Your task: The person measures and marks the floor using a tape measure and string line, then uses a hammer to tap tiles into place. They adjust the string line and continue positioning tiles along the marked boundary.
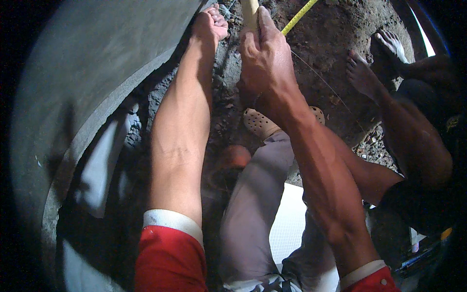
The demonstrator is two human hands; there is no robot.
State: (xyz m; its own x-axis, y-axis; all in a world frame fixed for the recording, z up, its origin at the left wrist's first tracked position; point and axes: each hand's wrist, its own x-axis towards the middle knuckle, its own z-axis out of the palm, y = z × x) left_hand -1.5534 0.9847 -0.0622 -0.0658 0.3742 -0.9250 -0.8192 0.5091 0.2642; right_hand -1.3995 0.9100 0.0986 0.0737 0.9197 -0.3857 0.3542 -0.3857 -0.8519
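Note:
At the top left of centre, my left hand (213, 23) is closed beside the edge of the grey wall, its fingers curled. Thin pale string (227, 9) shows right next to those fingers; whether they grip it is hidden. My right hand (266, 56) is wrapped round a pale wooden stick (250, 13), which runs out of the top of the picture. A yellow measuring tape (298, 17) slants up and away just right of my right hand. A taut thin line (327, 82) crosses the dirt below the tape.
A smooth grey curved wall (97, 58) fills the left side. Rough dirt (335, 34) lies ahead. Another person's bare foot (362, 73) and legs are at the right, with a limb passing beneath my right forearm. A tan clog (260, 124) and a white panel (288, 224) show below.

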